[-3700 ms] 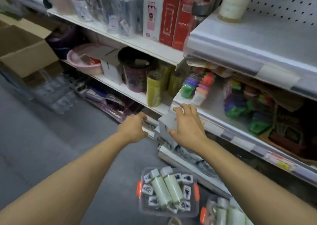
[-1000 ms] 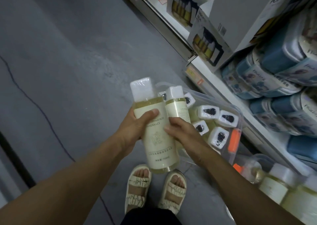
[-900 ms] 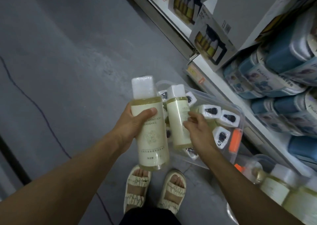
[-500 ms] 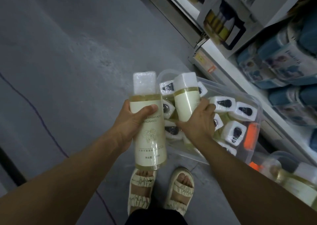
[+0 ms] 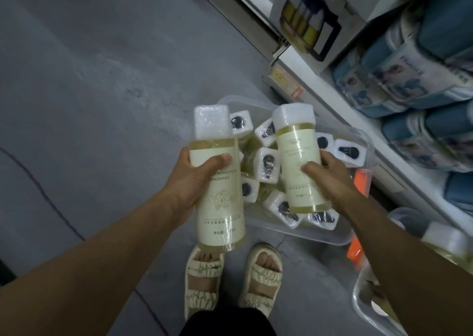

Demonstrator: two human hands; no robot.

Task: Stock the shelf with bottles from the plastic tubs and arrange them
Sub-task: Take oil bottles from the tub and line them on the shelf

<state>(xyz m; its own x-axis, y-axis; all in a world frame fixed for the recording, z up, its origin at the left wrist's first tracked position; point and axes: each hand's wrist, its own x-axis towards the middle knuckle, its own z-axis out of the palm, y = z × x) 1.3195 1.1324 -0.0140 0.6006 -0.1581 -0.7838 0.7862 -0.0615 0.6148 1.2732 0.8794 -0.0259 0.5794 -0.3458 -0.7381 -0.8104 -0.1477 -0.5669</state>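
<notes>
A shrink-wrapped bottle of pale yellow liquid is gripped in the left hand, thumb across the label and fingers curled behind; a second, like bottle is held in the right hand, thumb and fingers wrapped round its lower half. Both bottles are carried upright, caps up, above a clear plastic tub that sits on the grey floor beside the front edge of the bottom shelf. More white-capped bottles are seen lying jumbled in the tub; a second tub with orange clips is partly visible nearer the lower right corner of the view. The shelf bay at right is already occupied by blue wrapped packs and a boxed teapot set. Judged risks: the film wrap looks slick, so a one-handed grip low on a bottle could slip during the lift to the shelf; free shelf space is not visible, so placing may be obstructed; the tub lies close to the sandalled feet, so a step could knock it.
</notes>
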